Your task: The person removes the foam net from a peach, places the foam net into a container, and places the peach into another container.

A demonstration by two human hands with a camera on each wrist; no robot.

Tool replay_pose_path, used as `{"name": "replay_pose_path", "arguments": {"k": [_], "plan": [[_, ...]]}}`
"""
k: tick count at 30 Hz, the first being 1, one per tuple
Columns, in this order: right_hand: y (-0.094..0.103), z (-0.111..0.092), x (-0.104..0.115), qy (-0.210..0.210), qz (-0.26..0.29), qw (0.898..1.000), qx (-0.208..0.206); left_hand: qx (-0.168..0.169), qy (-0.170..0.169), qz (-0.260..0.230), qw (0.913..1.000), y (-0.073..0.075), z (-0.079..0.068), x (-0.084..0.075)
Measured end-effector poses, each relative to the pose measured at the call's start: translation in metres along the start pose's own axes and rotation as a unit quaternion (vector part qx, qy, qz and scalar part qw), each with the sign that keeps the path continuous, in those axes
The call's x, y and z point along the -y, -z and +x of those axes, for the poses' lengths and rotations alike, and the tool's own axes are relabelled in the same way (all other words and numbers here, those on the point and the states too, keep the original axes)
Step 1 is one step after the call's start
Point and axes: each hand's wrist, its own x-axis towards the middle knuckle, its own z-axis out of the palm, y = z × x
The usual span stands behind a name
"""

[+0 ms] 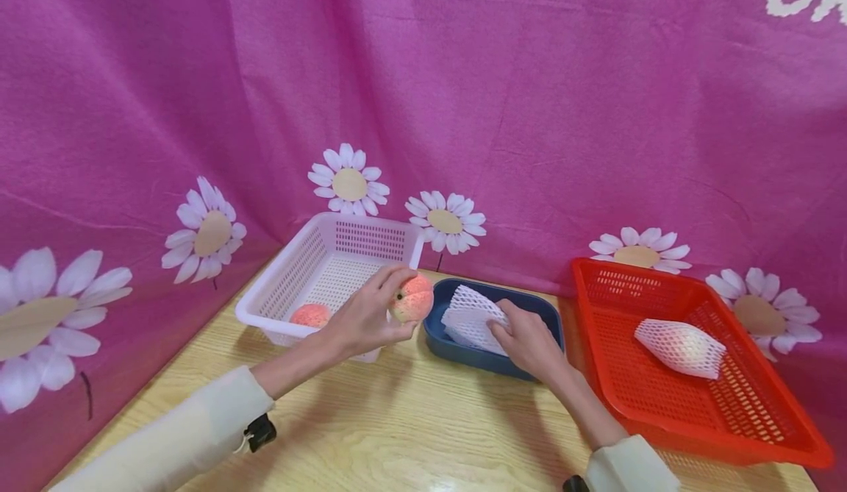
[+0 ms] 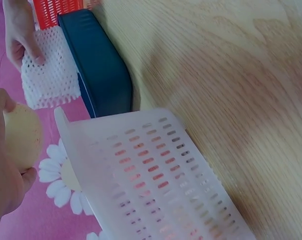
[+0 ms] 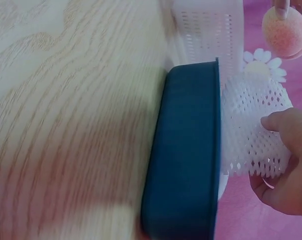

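Observation:
My left hand (image 1: pixel 370 310) grips a pink and yellow peach (image 1: pixel 414 299) in the air, between the white basket and the blue tub. In the left wrist view the peach (image 2: pixel 23 137) shows its pale side between thumb and fingers. With thumb and fingers my right hand (image 1: pixel 529 337) pinches a white foam net sleeve (image 1: pixel 471 317) over the blue tub (image 1: pixel 490 359). The right wrist view shows the flat net sleeve (image 3: pixel 253 125) rising above the tub's rim, with the thumb on its face. Another peach (image 1: pixel 310 315) lies in the white basket (image 1: pixel 265 321).
On the right stands a red basket (image 1: pixel 635 404) holding a fruit in a foam net (image 1: pixel 681 348). The baskets and tub sit on a wooden table (image 1: pixel 397 433). A magenta cloth (image 1: pixel 529 109) printed with daisies hangs behind them.

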Motion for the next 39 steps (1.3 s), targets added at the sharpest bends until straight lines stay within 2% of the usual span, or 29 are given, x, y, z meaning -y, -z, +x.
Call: {"name": "replay_pose_path", "arguments": {"k": [3, 13, 24, 28, 31, 35, 39], "plan": [[-0.004, 0.002, -0.003, -0.013, -0.002, 1.000, 0.011, -0.003, 0.005, -0.003, 1.0000, 0.002, -0.002, 0.003], [-0.012, 0.008, -0.013, -0.055, -0.019, 0.998, 0.037, 0.008, 0.055, -0.001, 0.9985, 0.012, -0.007, 0.013], [-0.019, 0.011, -0.023, -0.081, -0.021, 0.995, 0.047, 0.006, 0.062, 0.008, 0.9980, 0.021, -0.013, 0.024], [-0.020, 0.013, -0.027, -0.079, -0.011, 0.996, 0.038, 0.005, 0.068, 0.010, 0.9976, 0.021, -0.015, 0.027], [-0.022, 0.013, -0.029, -0.060, -0.010, 0.998, 0.031, 0.004, 0.077, 0.014, 0.9969, 0.022, -0.017, 0.030], [-0.024, 0.012, -0.031, -0.045, -0.024, 0.998, 0.028, 0.007, 0.082, 0.013, 0.9966, 0.023, -0.017, 0.033], [-0.026, 0.012, -0.034, -0.052, -0.041, 0.997, 0.030, 0.009, 0.080, 0.014, 0.9966, 0.025, -0.017, 0.035]]}}
